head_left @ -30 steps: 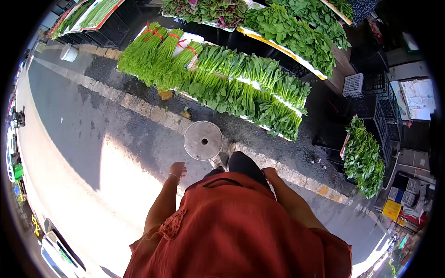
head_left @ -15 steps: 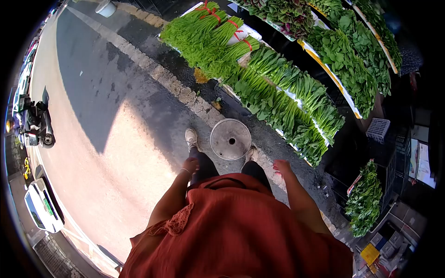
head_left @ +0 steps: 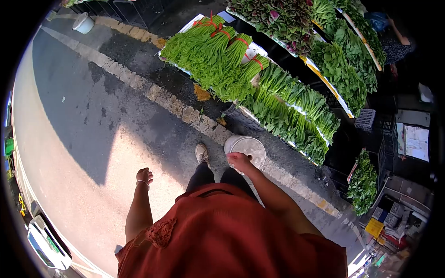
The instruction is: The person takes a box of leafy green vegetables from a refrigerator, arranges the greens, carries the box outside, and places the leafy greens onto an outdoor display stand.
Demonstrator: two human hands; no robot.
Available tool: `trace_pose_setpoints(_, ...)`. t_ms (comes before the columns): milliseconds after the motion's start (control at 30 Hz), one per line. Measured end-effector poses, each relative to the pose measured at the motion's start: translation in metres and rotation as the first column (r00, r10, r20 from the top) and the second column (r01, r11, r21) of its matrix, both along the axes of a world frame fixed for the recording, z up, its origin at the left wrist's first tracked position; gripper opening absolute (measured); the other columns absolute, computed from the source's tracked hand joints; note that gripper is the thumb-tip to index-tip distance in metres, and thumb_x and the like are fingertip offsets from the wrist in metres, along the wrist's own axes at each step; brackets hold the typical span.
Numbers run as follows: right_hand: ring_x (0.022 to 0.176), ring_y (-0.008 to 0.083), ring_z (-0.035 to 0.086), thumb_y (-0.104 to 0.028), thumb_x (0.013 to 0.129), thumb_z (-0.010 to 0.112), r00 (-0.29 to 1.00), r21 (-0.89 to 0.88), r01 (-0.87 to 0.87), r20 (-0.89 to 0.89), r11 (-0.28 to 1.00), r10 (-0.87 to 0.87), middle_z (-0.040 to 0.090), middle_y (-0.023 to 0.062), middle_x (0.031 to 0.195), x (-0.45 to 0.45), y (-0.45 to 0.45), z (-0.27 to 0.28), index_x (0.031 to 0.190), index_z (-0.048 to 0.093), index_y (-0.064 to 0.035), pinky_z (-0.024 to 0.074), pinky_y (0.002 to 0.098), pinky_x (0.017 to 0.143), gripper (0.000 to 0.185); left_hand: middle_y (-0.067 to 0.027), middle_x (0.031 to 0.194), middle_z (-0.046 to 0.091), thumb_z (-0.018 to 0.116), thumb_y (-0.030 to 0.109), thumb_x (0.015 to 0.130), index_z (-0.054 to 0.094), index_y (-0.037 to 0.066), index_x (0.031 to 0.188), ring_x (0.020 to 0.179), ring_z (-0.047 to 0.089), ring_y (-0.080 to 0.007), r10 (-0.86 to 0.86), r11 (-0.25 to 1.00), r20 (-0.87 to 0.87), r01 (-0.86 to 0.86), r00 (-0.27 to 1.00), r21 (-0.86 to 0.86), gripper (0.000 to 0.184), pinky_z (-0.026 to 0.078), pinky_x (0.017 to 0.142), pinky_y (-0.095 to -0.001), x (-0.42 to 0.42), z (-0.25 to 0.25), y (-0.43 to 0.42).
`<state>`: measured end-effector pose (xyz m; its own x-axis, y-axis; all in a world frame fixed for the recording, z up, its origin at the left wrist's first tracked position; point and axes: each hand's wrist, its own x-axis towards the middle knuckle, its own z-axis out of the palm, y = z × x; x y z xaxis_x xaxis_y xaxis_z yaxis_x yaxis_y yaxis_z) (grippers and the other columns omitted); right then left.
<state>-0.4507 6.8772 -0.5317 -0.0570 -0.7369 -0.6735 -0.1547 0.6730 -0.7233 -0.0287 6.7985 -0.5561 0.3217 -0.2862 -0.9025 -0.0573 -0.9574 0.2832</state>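
My left hand (head_left: pixel 144 175), with a bracelet at the wrist, hangs out to the left over the sunlit pavement, its fingers loosely curled and nothing visible in them. In front of my body, my right hand (head_left: pixel 238 161) overlaps the near edge of a round whitish bucket (head_left: pixel 255 149) with a dark hole in its top; whether it touches the bucket is unclear. The fingers of this hand are curled and partly hidden. One light shoe (head_left: pixel 202 154) shows left of the bucket. Beyond it lie leafy greens (head_left: pixel 282 111) and bunches tied with red bands (head_left: pixel 213 55).
A stone kerb strip (head_left: pixel 171 105) runs diagonally past the bucket. Further trays of greens (head_left: pixel 343 69) stand behind, near a person's arm (head_left: pixel 399 34). Dark crates and a leafy bundle (head_left: pixel 363 183) are at the right. A white bucket (head_left: pixel 83 23) stands far left, a white car (head_left: pixel 46 245) lower left.
My left hand has swung out to the left and my right hand has moved inward to the bucket. The bucket now appears further right, with its side showing. A person's arm has come into view.
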Motion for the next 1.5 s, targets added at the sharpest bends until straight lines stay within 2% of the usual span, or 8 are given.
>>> trace_pose_setpoints(367,0.047,0.0080,0.044,-0.019,0.069,0.049,0.942,0.257,0.285,-0.252,0.923,-0.221,0.048,-0.0010,0.054,-0.016,0.055,-0.016,0.071,0.058,-0.0070,0.0360,0.0229,0.039,0.016,-0.0042,0.073,0.053,0.047,0.018,0.072,0.048,0.011,0.096,0.062,0.052,-0.0150,-0.366,0.924,-0.313,0.382,0.876,-0.012,0.026,0.044,0.050,-0.0308,-0.094,0.009,-0.013)
trace_pose_setpoints(667,0.047,0.0129,0.050,-0.021,0.068,0.047,0.862,0.220,-0.133,-0.456,0.966,0.222,0.051,0.0012,0.056,-0.030,0.075,-0.055,0.071,0.060,-0.0093,0.0433,0.0271,0.041,0.017,-0.0030,0.072,0.053,0.046,0.017,0.073,0.048,0.011,0.096,0.061,0.052,-0.0144,-0.436,0.899,-0.290,0.399,0.852,-0.181,0.025,0.044,0.051,-0.0319,-0.093,0.009,-0.063)
trace_pose_setpoints(767,0.050,0.0159,0.054,-0.018,0.067,0.047,0.517,0.297,-0.526,-0.633,0.797,0.577,0.054,0.0056,0.060,-0.031,0.059,-0.037,0.072,0.059,-0.0062,0.0455,0.0306,0.040,0.018,-0.0033,0.072,0.053,0.045,0.017,0.073,0.048,0.012,0.096,0.060,0.051,-0.0152,-0.412,0.911,-0.215,0.401,0.886,-0.093,0.024,0.043,0.051,-0.0338,-0.058,-0.001,-0.057)
trace_pose_setpoints(900,0.051,0.0162,0.054,-0.018,0.067,0.046,0.828,0.153,-0.116,-0.530,0.981,0.181,0.055,0.0069,0.061,-0.037,0.069,-0.059,0.070,0.057,-0.0039,0.0456,0.0291,0.040,0.017,-0.0045,0.072,0.053,0.045,0.016,0.073,0.049,0.011,0.094,0.058,0.051,-0.0164,-0.551,0.835,-0.147,0.541,0.822,-0.105,0.022,0.043,0.049,-0.0359,-0.028,-0.015,-0.048)
trace_pose_setpoints(1033,0.051,0.0178,0.054,-0.020,0.069,0.044,0.817,0.159,-0.197,-0.520,0.968,0.251,0.055,0.0075,0.061,-0.031,0.075,-0.058,0.069,0.057,-0.0053,0.0455,0.0287,0.041,0.019,-0.0057,0.068,0.057,0.050,0.016,0.068,0.057,0.004,0.078,0.065,0.054,-0.0150,-0.946,0.242,0.176,0.954,0.273,-0.179,0.017,0.042,0.048,-0.0277,-0.004,-0.049,-0.041)
trace_pose_setpoints(1167,0.050,0.0205,0.054,-0.020,0.070,0.042,0.810,0.175,-0.065,-0.566,0.983,0.154,0.055,0.0090,0.060,-0.020,0.077,-0.042,0.071,0.059,-0.0078,0.0465,0.0325,0.049,0.021,-0.0063,0.070,0.058,0.051,0.016,0.067,0.059,0.003,0.076,0.068,0.055,-0.0157,-0.906,-0.246,0.390,0.954,-0.164,-0.170,0.018,0.043,0.049,-0.0264,-0.012,-0.066,-0.043)
trace_pose_setpoints(1367,0.048,0.0218,0.055,-0.020,0.071,0.042,0.636,0.251,-0.250,-0.686,0.935,0.354,0.055,0.0086,0.059,-0.024,0.069,-0.025,0.074,0.060,-0.0080,0.0447,0.0327,0.040,0.022,-0.0070,0.075,0.058,0.050,0.017,0.067,0.059,0.006,0.078,0.071,0.055,-0.0176,-0.775,0.630,-0.149,0.732,0.614,-0.260,0.018,0.044,0.054,-0.0279,-0.073,-0.034,-0.057)
trace_pose_setpoints(1500,0.052,0.0228,0.057,-0.019,0.070,0.044,0.864,0.312,0.093,-0.497,0.946,0.079,0.056,0.0090,0.063,-0.024,0.079,-0.023,0.078,0.060,-0.0076,0.0437,0.0317,0.038,0.022,-0.0074,0.079,0.058,0.050,0.017,0.067,0.059,0.007,0.080,0.072,0.056,-0.0189,-0.710,0.704,-0.223,0.664,0.668,-0.252,0.019,0.044,0.057,-0.0288,-0.084,-0.022,-0.061)
